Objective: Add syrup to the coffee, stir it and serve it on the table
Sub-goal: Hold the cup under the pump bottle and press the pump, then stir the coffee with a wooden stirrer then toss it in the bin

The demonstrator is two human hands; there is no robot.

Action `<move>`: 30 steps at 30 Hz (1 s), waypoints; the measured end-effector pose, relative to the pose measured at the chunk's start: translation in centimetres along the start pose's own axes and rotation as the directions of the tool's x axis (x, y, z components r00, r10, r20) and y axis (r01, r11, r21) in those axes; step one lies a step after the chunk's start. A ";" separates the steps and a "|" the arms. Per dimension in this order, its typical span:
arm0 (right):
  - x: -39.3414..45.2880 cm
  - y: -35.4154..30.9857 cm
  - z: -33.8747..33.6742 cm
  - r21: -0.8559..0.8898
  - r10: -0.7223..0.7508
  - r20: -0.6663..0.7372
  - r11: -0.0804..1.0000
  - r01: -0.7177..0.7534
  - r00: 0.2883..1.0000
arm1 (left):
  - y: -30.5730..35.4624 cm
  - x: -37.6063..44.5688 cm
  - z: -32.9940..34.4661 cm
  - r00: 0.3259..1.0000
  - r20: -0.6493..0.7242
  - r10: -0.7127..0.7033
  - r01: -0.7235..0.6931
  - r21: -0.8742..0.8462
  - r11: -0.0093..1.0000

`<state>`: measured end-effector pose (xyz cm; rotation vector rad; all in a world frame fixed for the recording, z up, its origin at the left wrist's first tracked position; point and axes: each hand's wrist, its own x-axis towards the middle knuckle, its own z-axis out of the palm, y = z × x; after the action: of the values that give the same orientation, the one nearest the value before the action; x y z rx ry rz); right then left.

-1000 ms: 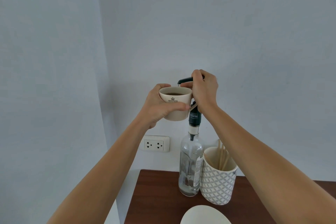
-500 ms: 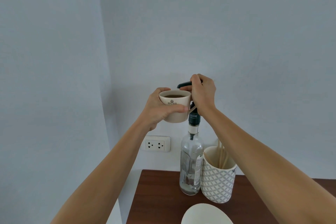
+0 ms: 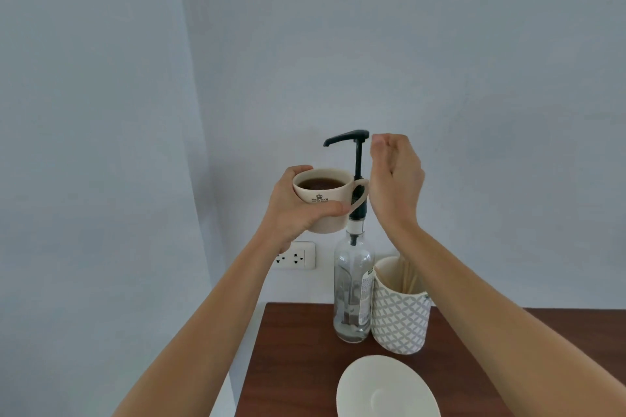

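My left hand (image 3: 298,210) grips a cream cup (image 3: 323,201) of dark coffee in the air, its rim just below the spout of the black pump (image 3: 349,139). The pump stands risen on a clear glass syrup bottle (image 3: 352,294) on the dark wooden table (image 3: 298,349). My right hand (image 3: 394,183) hovers just right of the pump head, off it, fingers loosely curled and holding nothing. A patterned white holder (image 3: 399,315) with wooden stir sticks (image 3: 408,276) stands right of the bottle. A white saucer (image 3: 388,389) lies at the table's near edge.
A white wall socket (image 3: 296,259) sits on the wall behind, left of the bottle. The grey-blue wall corner runs down close to the table's left edge.
My right hand has let go of the pump head and drawn back to the right; the pump has sprung up. The cup has dropped slightly below the spout.
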<state>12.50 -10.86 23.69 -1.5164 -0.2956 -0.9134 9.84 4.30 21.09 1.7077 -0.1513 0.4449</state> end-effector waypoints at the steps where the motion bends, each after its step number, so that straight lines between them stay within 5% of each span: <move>1: -1.1 0.3 -0.6 0.005 0.004 0.014 1.000 -0.004 1.000 | -0.2 -0.6 0.0 1.000 0.003 0.008 -0.008 -0.001 1.000; 10: -9.0 4.0 -6.3 0.100 0.297 0.411 0.925 -0.366 0.862 | -4.6 -7.9 2.7 0.994 0.109 0.032 -0.030 -0.015 0.999; 17: -14.9 8.3 -10.8 0.091 0.464 0.396 0.839 -0.537 0.792 | -11.0 -13.9 6.1 0.987 0.163 0.003 -0.002 -0.008 1.000; 30: -21.4 14.2 -13.9 0.033 0.584 0.340 0.776 -0.630 0.737 | -17.7 -17.9 8.5 0.959 0.268 -0.088 0.055 0.131 0.990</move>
<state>2.98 -19.42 -2.55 -1.4769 -0.0674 -0.1155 1.34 -3.18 -2.88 1.8843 -0.2658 0.1646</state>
